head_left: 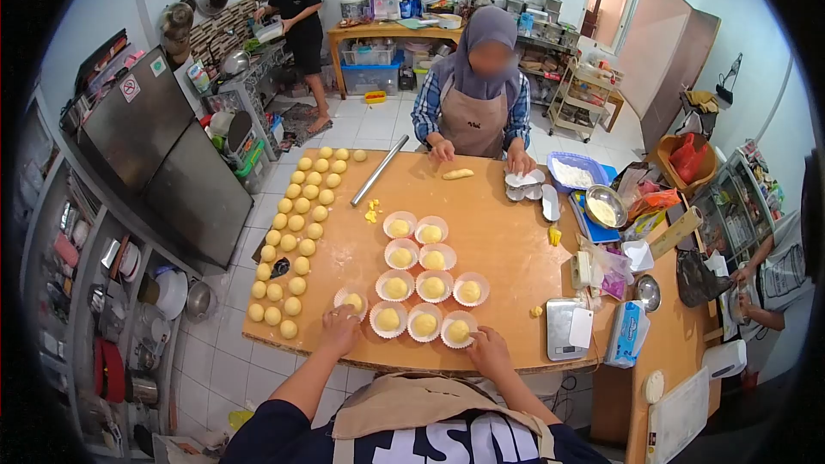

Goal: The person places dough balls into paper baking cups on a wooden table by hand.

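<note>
Round paper baking cups (423, 324), each with a pale dough ball inside, stand in rows in front of me on the wooden table. At the left of these rows, my left hand (341, 331) is closed on the near edge of one paper baking cup (350, 301) holding dough. My right hand (490, 351) pinches the right rim of another filled cup (459, 329) at the near right corner of the group. Several bare dough balls (296, 223) lie in columns along the table's left side.
Across the table a co-worker (477, 103) has one hand near a dough strip (458, 174) and the other at oval paper cups (524, 182). A metal rolling pin (380, 170) lies at the far left. A scale (567, 329) and tissue pack (627, 334) sit at right.
</note>
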